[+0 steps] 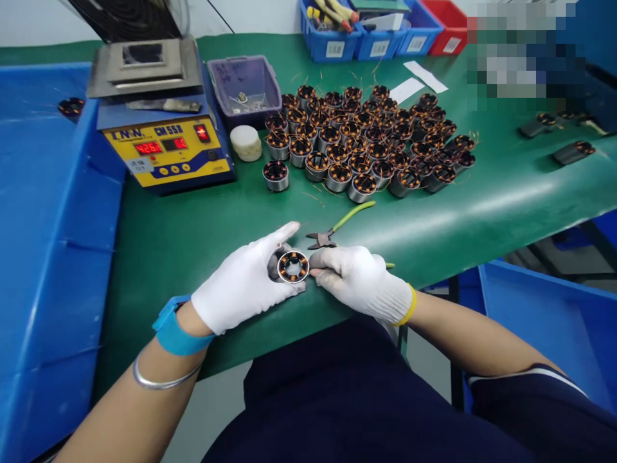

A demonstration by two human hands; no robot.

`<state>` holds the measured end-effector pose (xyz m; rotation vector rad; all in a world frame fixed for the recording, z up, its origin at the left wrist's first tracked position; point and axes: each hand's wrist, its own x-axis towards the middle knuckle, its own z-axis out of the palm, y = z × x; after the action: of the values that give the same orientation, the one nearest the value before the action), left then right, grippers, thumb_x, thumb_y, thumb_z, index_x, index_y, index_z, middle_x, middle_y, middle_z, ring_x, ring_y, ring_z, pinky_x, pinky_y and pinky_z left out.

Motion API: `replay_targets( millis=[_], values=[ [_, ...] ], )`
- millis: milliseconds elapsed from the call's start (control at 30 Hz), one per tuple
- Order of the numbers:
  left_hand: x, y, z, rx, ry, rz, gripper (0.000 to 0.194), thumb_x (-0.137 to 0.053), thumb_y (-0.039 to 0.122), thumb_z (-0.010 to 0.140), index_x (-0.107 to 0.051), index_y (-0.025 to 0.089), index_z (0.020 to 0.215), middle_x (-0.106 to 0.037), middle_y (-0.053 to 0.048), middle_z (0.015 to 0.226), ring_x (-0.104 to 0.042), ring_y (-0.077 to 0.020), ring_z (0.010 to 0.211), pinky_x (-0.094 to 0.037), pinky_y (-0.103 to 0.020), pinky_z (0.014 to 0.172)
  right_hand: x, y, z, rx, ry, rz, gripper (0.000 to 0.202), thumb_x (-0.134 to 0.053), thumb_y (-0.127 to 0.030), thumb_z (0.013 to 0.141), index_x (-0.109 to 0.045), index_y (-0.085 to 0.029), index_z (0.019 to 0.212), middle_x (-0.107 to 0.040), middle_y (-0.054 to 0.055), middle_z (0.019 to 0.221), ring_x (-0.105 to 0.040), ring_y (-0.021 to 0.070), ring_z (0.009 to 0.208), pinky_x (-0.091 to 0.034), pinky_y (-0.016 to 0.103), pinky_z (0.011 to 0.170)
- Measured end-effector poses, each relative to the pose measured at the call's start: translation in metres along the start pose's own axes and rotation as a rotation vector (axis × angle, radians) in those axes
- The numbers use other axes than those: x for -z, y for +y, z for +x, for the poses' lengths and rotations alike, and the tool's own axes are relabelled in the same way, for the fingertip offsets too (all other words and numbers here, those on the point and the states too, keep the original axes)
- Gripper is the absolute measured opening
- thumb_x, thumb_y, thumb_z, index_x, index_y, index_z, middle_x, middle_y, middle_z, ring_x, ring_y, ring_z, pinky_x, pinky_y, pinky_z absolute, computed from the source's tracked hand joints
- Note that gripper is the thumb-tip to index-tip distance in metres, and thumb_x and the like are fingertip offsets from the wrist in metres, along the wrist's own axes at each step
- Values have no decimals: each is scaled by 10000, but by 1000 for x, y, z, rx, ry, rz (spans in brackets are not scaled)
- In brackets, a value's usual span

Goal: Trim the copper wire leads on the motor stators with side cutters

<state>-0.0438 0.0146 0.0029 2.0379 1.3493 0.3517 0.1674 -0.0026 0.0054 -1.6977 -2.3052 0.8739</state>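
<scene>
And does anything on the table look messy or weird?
A little: loose, copper-coloured wire scraps lie on the green table between the cutters and the coil rings, like stray litter. Nothing looks clearly broken.

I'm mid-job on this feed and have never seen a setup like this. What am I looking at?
There is no robot here: these are a person's own two hands in white gloves, seen from a camera worn on the head, looking forward and down. There is just one view.

The left hand holds a ring-shaped part with copper-coloured windings. The right hand is close beside it; whether its fingers pinch anything is hidden.

On the green table, green-handled pliers lie just beyond the hands. Farther back stand many similar parts, a purple bin and a yellow-fronted unit with red digits.
</scene>
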Motion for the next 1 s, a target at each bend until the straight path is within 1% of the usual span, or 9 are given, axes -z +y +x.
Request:
replay_targets(
  millis=[67,133,267,367,467,600,733,867,1000],
  values=[
    [-3,3,-1,-59,73,39,852,-770,522,714,-467,236,1458,-685,-66,1251,-653,-281,1128,-529,-416,983,4,0,-1,9,-12,4,274,-527,-362,927,-749,-298,1074,-767,17,972,-684,214,885,-377,276,649],
    [-6,6,-3,-150,169,36,688,-741,530,761,-568,211,1345,-676,-81,1250,-633,-275,1160,-509,-415,1017,8,-1,-1,-1,-43,31,280,-521,-356,935,-749,-284,1081,-765,20,969,-680,207,890,-376,273,660],
    [-8,12,-6,-159,219,-21,280,-617,427,905,-674,233,1100,-720,-30,1032,-687,-196,954,-554,-329,864,17,1,2,-19,-130,158,235,-552,-313,915,-756,-238,1004,-751,9,900,-651,163,807,-382,250,656],
    [-8,17,-6,-84,146,-14,393,-712,522,807,-677,234,1072,-719,-21,1005,-697,-205,910,-565,-326,821,21,5,2,-5,-178,207,202,-563,-284,900,-753,-216,916,-729,1,833,-612,136,730,-370,238,630],
    [-11,22,-7,-60,150,5,531,-774,605,704,-680,226,1065,-724,-23,991,-706,-218,896,-572,-324,795,22,8,0,-7,-182,199,198,-559,-279,897,-746,-215,887,-717,1,822,-595,135,718,-360,236,614],
    [-17,28,-12,-93,165,75,378,-703,567,807,-694,254,1018,-733,-3,942,-712,-201,874,-563,-308,775,24,8,-2,-2,-190,200,198,-562,-288,899,-741,-216,852,-710,4,815,-591,138,722,-367,234,609],
    [-21,33,-14,-94,170,120,439,-723,609,769,-689,241,1006,-733,-15,908,-714,-206,803,-555,-311,695,27,6,-2,-35,-205,203,186,-571,-276,889,-747,-221,864,-721,6,849,-601,141,738,-379,230,611],
    [-21,34,-14,-156,177,121,294,-685,438,848,-665,226,1052,-733,-25,945,-710,-203,847,-556,-317,745,27,8,-4,-20,-194,250,176,-576,-248,879,-744,-201,856,-719,6,826,-599,131,718,-379,227,611],
    [-19,30,-14,-202,139,104,293,-631,325,868,-604,216,1139,-705,-44,1030,-692,-204,920,-549,-334,810,25,13,-7,-16,-174,322,175,-583,-251,882,-742,-183,856,-693,-9,746,-568,111,650,-369,226,599]
  ],
)
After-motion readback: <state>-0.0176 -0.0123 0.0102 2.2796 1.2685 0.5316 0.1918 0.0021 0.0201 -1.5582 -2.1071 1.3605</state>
